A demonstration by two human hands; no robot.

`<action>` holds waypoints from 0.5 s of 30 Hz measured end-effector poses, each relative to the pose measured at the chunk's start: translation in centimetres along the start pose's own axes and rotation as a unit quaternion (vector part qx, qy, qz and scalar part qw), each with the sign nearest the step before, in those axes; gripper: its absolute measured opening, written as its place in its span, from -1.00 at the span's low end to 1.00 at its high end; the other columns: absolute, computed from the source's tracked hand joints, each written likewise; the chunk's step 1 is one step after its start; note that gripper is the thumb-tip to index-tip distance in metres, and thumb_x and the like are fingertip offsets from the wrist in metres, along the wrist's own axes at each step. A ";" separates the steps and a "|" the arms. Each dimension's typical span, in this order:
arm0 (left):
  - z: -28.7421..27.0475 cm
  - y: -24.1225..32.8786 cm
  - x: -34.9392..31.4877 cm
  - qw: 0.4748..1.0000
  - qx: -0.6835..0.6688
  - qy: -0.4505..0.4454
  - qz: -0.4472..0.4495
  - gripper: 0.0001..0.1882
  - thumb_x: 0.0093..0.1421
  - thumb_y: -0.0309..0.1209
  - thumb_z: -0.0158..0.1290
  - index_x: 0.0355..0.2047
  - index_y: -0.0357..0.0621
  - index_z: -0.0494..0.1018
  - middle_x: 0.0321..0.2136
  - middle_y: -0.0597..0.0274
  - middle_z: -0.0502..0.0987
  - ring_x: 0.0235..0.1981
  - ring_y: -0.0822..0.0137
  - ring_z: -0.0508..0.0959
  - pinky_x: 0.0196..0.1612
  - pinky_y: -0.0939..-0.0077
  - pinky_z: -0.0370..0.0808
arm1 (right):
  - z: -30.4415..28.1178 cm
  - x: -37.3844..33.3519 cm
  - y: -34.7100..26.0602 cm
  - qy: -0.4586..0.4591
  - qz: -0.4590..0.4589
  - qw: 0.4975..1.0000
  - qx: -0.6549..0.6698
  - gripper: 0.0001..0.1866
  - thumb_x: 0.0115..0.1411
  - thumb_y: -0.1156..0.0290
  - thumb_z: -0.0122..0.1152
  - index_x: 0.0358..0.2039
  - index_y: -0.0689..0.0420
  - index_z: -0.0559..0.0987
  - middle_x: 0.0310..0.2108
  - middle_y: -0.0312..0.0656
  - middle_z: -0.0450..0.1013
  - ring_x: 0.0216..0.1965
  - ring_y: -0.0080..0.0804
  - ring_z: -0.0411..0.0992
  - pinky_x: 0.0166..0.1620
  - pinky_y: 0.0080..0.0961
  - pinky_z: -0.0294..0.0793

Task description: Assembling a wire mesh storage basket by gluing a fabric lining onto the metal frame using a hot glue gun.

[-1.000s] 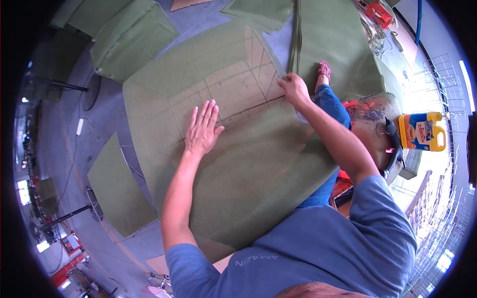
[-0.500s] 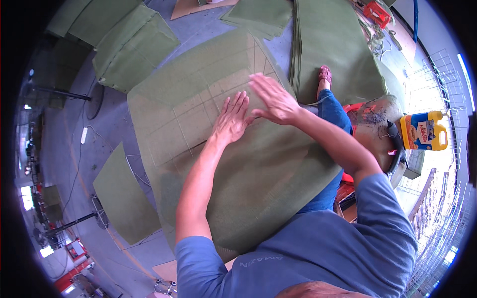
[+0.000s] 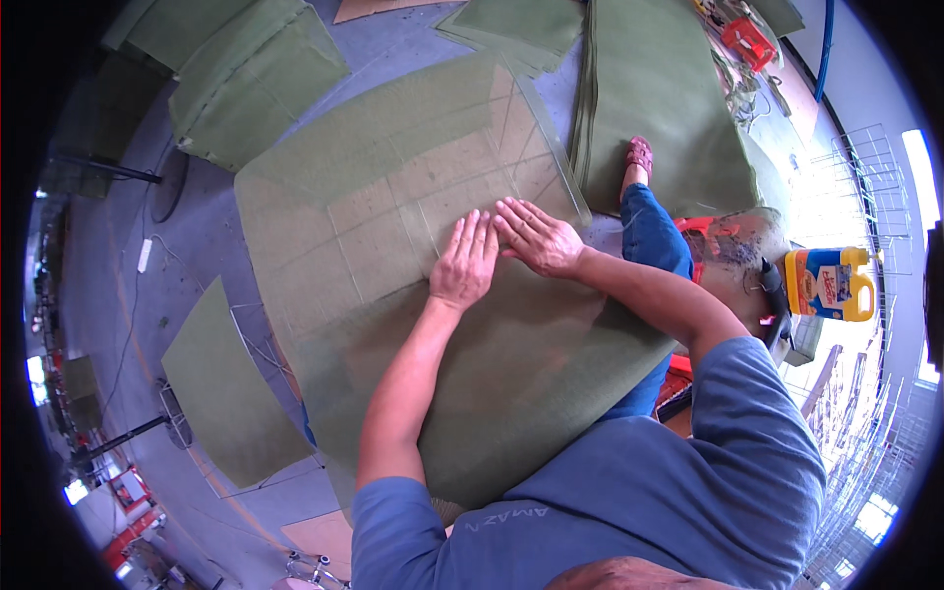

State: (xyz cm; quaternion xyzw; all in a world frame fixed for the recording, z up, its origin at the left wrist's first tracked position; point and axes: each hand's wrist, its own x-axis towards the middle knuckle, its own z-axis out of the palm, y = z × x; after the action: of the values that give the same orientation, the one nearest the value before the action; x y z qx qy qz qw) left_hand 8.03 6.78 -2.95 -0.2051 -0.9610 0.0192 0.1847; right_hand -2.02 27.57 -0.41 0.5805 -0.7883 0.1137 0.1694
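Observation:
A large sheet of sheer green mesh [image 3: 531, 364] spreads in front of me, its near part draped over my lap. Through it shows a wire grid [image 3: 393, 211] with a brownish surface beneath. Both hands lie palm down on the mesh near its middle, fingers stretched out. My left hand [image 3: 466, 264] points away from me. Angled in from the right, my right hand [image 3: 541, 238] has its fingertips close beside the left one's. Neither hand grips anything; the palms are hidden.
Stacked green sheets [image 3: 669, 88] lie far right, beside my foot [image 3: 639, 157]. A green-covered panel [image 3: 256, 88] is at far left, a loose green piece [image 3: 231, 393] at left. A yellow jug [image 3: 831, 285] stands right, near wire racks [image 3: 865, 403]. A white power strip [image 3: 145, 256] lies on the floor.
My right hand has come down from a slightly raised, blurred position and lies nearer me, close to the left. My left hand has shifted slightly toward me and right.

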 end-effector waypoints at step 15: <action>-0.2 -0.8 5.2 0.995 -0.065 -0.071 0.029 -0.33 0.46 -0.03 -0.08 0.31 -0.41 0.33 0.35 -0.20 0.33 0.44 -0.08 0.25 0.50 0.04 0.15 | 1.4 -1.3 2.4 -0.025 0.092 0.989 -0.116 -0.36 0.25 0.24 0.03 0.25 0.40 0.42 0.35 0.25 0.31 0.41 0.09 0.28 0.45 -0.08 0.23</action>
State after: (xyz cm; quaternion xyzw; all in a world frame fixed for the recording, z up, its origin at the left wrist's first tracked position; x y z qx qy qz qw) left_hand 3.33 8.11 -0.90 -0.2425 -0.9645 -0.0231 0.1022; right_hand -4.15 28.95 -2.18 0.4850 -0.8499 0.0222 0.2047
